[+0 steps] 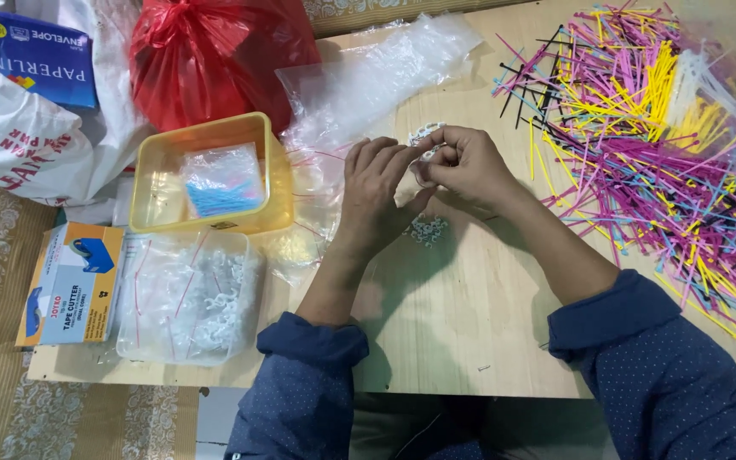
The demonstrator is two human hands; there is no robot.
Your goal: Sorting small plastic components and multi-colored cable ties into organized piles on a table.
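My left hand (378,192) and my right hand (462,166) meet over the middle of a pale wooden board (453,332). Their fingertips pinch together around some small white plastic pieces, too small to make out. A little heap of the same white clips (427,230) lies on the board just under my hands, and a few more (422,131) show behind the right fingers. A crumpled clear plastic bag (368,77) lies behind my left hand.
A big pile of coloured cable ties (658,128) covers the right of the board. On the left stand a yellow tub (210,175) holding a small packet, a clear container of white clips (193,298), a tape-cutter box (70,285), a red bag (215,51) and white bags (27,145).
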